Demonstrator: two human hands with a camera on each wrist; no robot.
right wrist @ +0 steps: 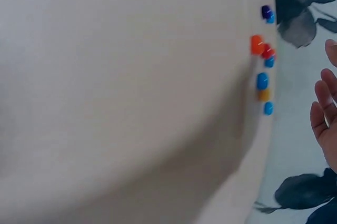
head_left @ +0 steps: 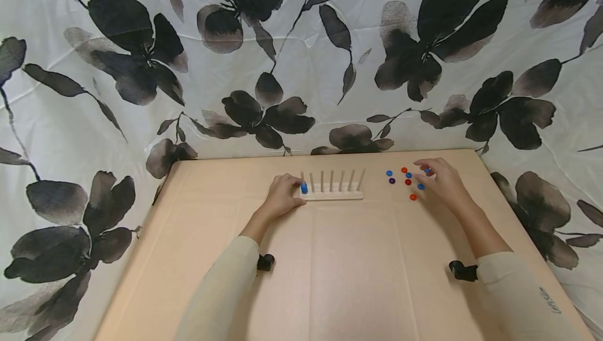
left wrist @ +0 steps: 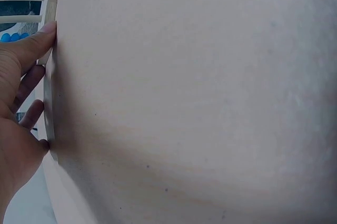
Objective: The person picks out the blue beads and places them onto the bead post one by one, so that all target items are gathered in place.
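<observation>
Near the middle of the far edge of the tabletop, a pale wooden rack, set roughly parallel to that edge, with a single row of seven pegs. On the leftmost peg, a short stack of blue beads. At the rack's left end, the left hand, clamped on the wood, with the thumb along the near side and fingertips close to the blue stack.

Toward the far right corner of the tabletop, a loose scatter of colour, well apart from the rack. On its left side, a blue bead with a purple bead just beside. Farther right, close together, an orange bead, a second blue bead and a red bead; closest to the near edge, another orange bead.

Over the right end of the scatter, the right hand, thumb and fingers apart. Just beside the thumb, a third blue bead; in the gap between thumb and fingers, a fourth blue bead. In the right wrist view, also a yellow bead, between two blue ones.

On both arms, cream sleeves. Beyond the far edge, a white cloth with dark flowers.
</observation>
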